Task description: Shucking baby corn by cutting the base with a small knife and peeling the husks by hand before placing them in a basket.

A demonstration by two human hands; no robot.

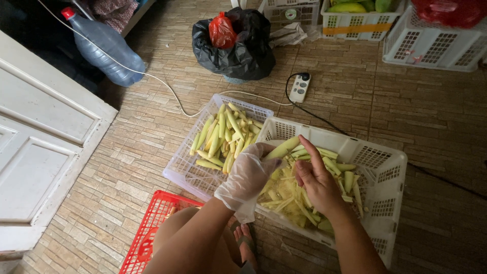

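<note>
Both forearms reach in from the bottom edge, over a knee and a bare foot (247, 242) on the brick floor (406, 111). Beneath the hands sits the biggest thing close by, a white crate (390, 167) full of pale yellow-green peelings and strips. To its left lies a second white crate (178, 172) holding peeled stalks in a loose heap, and a red crate (147, 233) shows at the lower left by the knee.

Farther off, a white panelled door (45, 137) fills the left side. A black bag (243, 50) stands at the top centre with a small red bag (222, 30) on it; a clear blue bottle (106, 45) with a red cap leans at the upper left. More white crates (431, 48) line the top right, one with a yellow band and green fruit, one with red bags. A white power strip (300, 87) lies on the floor with its cords.

The left hand (248, 175), in a thin clear glove, has its fingers closed round the lower part of a stalk (283, 148), which points up and to the right above the big crate. The right hand (317, 180) is bare; its fingers (310, 149) are partly curled, the forefinger stretched out just beside the stalk's upper end. Whether it touches the stalk I cannot tell.
</note>
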